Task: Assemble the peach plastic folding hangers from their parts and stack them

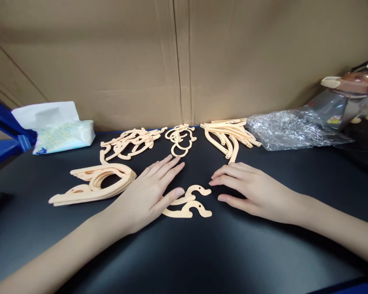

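Observation:
My left hand (pixel 147 194) lies flat on the black table (pixel 184 253), fingers stretched out, thumb touching two small peach curved pieces (pixel 190 203) in the middle. My right hand (pixel 253 188) rests flat just right of those pieces, fingers extended and holding nothing. A stack of large curved peach pieces (pixel 95 183) lies just left of my left hand. Farther back lie a pile of wavy pieces (pixel 131 143), a pile of ring-like pieces (pixel 180 139) and a stack of long curved pieces (pixel 230 136).
A cardboard wall (pixel 184 61) closes the back. A tissue pack (pixel 57 126) sits at back left beside a blue frame (pixel 6 130). Crumpled clear plastic (pixel 290 130) and a bagged toy (pixel 352 96) lie at back right.

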Tool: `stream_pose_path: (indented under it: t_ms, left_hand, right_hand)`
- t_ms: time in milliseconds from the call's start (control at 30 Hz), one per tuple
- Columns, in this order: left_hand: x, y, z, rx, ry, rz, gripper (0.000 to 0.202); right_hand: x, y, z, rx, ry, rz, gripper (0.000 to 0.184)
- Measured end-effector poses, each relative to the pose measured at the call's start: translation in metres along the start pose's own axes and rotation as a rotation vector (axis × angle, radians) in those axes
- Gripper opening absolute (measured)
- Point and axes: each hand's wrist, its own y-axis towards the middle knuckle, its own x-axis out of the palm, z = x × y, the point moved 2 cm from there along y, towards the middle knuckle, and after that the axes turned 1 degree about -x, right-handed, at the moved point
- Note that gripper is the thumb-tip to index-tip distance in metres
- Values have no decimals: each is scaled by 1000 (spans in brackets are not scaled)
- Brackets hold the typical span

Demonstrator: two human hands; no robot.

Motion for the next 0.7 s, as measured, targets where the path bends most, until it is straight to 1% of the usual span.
stream_pose_path:
  t_ms: [100,233,367,567,700]
  left_hand:
    - [2,6,-3,-47,2,-31,63]
    - [0,13,-1,-33,45,13,67]
    - [1,20,-1,-64,54,-5,65]
    - [0,20,2,-48,81,62,61]
    - [0,18,5,-52,112,54,55]
  right_hand:
    - [1,0,0,-4,-2,-16,25]
    - [0,1,1,0,0,-27,25]
    - [-1,1,0,-3,0,-35,25]
    - [-2,1,-2,-12,-20,-38,25]
    - [-2,2,-3,-17,-25,-41,24]
